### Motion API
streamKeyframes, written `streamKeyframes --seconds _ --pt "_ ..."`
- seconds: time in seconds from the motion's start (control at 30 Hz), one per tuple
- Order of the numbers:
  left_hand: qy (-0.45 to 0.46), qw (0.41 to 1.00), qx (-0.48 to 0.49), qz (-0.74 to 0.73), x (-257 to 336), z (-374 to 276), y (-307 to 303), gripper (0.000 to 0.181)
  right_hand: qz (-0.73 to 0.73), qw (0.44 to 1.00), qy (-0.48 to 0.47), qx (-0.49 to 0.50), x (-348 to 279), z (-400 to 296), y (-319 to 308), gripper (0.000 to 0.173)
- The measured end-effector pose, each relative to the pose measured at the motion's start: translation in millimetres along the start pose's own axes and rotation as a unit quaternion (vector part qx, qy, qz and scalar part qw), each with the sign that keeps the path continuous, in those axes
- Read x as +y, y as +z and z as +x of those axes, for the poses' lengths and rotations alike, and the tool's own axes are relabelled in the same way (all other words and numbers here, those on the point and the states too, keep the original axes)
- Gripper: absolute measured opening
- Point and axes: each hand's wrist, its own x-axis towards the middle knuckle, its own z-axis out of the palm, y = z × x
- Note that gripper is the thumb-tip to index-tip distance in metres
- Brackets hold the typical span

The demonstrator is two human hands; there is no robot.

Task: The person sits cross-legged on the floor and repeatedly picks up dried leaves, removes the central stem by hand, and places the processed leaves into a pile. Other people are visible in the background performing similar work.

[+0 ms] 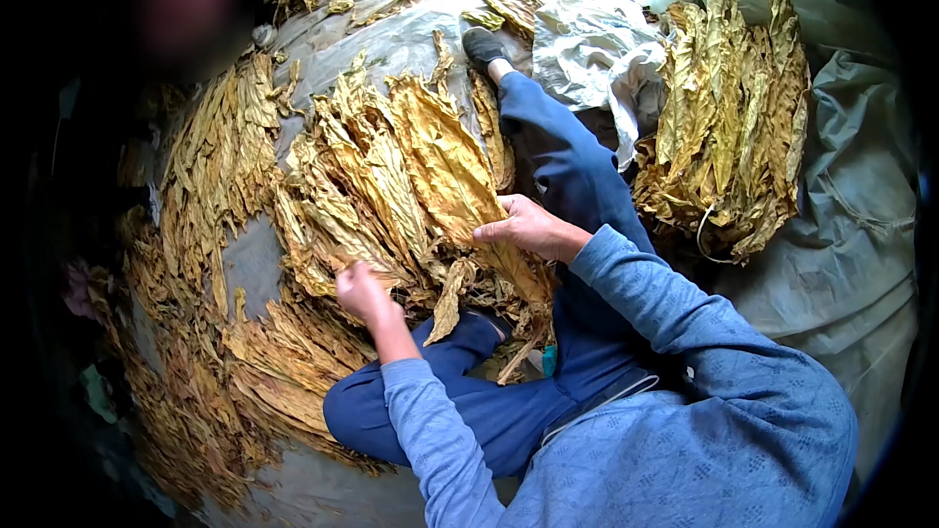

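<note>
My right hand (pixel 530 226) pinches a broad, dried yellow-brown tobacco leaf (pixel 444 158) near its lower part, thumb on top. That leaf lies slanted over a heap of similar dried leaves (pixel 345 183) before me. Low on the left side of this heap is my left hand (pixel 365 295), blurred, with curled fingers against the leaves; whether it grips one cannot be made out. A small curled leaf (pixel 449 299) hangs below the heap over my bent left leg (pixel 411 411). Leaf scraps and stems lie between my legs.
Rows of dried leaves (pixel 220 169) cover the sheeting on the left. To the right stands a tied leaf bundle (pixel 726 125), beside a crumpled white plastic sack (pixel 587 44). My outstretched right leg (pixel 572 147) lies between heap and bundle. Another person (pixel 187 7) is at the upper left.
</note>
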Motion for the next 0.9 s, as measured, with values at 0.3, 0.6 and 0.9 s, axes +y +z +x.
streamKeyframes --seconds 0.3,0.6,0.9 --pt "0.188 0.706 -0.490 0.475 -28.0 -52.3 0.6 0.034 0.093 0.992 0.022 0.079 -10.5 6.6 -11.2 0.035" --pt "-0.029 0.885 -0.449 -0.118 -41.8 -71.2 30.3 0.030 0.048 0.995 0.057 0.068 -10.9 6.7 -7.4 0.032" --pt "-0.028 0.895 -0.444 -0.028 -38.1 -70.2 26.9 0.019 0.038 0.995 0.054 0.072 3.2 16.4 0.3 0.033"
